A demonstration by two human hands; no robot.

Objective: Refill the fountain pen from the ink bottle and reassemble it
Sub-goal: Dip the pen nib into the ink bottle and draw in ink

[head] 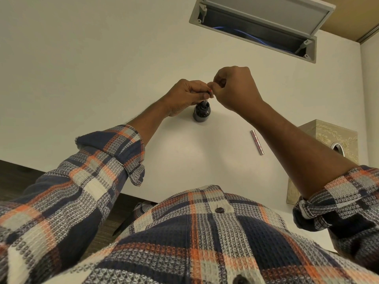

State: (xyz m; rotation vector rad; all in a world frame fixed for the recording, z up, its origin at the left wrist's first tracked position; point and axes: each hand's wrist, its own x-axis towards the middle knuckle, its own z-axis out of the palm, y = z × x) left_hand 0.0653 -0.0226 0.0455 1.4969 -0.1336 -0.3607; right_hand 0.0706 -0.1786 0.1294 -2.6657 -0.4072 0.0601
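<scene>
Pen section (204,103) stands upright, nib end down in ink bottle (201,112) on tabletop (102,68). Left hand (184,95) grips it; right hand (233,87) pinches its top from 3 o'clock, probably working converter. Barrel (257,145) lies at 5 o'clock, nearer right arm.

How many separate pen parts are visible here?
2: one section held by both hands over the ink bottle, one barrel lying on the table. Others may be hidden in the hands.

Desk (82,78) left open; pen barrel (257,145), tissue box (328,140) crowd right.
</scene>
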